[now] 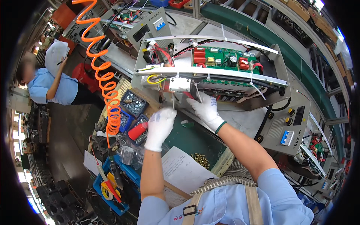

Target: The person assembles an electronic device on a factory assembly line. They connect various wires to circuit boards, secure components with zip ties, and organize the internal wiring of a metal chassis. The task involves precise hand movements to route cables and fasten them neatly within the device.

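Note:
An open metal machine chassis (240,80) with a green circuit board (225,58), bundled wires and white rails lies in front of me. Both my hands wear white gloves. At the chassis's near left side, my left hand (161,125) is closed, a thin white cable tie (173,102) rising from its fingertips. A red cylindrical thing (138,131) sticks out beside that palm; whether I hold it, I cannot tell. My right hand (206,110) is closed at the near edge, next to red wires (189,94), with another white cable tie (198,93) running into its fingers.
An orange coiled air hose (107,80) hangs at the left. Bins of screws (134,103), a blue tool tray (98,183), a paper sheet (183,165) and brass fittings (201,160) lie near me. Similar machines (287,122) flank the work. A person (56,84) holding papers stands left.

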Available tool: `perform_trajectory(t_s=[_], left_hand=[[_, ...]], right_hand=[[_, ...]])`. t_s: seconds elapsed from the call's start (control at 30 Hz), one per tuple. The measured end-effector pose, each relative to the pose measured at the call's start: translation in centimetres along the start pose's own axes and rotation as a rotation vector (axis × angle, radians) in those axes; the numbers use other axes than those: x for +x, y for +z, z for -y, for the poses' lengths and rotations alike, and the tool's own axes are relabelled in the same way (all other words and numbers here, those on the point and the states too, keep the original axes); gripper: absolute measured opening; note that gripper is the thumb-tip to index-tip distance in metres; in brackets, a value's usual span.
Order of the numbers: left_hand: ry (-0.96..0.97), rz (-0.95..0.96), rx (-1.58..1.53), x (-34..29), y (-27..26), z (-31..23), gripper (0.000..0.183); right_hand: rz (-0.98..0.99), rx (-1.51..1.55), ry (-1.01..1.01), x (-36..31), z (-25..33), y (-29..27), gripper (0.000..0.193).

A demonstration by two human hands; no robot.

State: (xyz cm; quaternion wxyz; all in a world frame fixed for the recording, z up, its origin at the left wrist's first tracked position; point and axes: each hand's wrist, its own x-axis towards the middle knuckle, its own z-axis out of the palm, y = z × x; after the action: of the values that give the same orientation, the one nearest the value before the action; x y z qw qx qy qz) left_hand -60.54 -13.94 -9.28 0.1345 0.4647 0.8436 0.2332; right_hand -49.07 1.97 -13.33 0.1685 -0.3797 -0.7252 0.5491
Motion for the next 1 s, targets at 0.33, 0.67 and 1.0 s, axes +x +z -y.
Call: perform_trajectory(t_s=[0.33, 0.67, 1.0], left_hand=[[-0.086, 0.098, -0.275, 3.2, -1.4, -0.3, 0.035], [-0.049, 0.143, -0.26, 5.6, -1.2, 1.3, 0.028], [-0.279, 0.339, -0.49, 5.6, -2.0, 1.0, 0.026]], right_hand=[[0.093, 0.252, 0.179, -1.5, 1.5, -0.6, 0.021], [0.411, 1.356, 0.427, -1.0, 1.5, -2.2, 0.014], [0.307, 1.156, 0.54, 0.1, 2.0, -2.0, 0.015]])
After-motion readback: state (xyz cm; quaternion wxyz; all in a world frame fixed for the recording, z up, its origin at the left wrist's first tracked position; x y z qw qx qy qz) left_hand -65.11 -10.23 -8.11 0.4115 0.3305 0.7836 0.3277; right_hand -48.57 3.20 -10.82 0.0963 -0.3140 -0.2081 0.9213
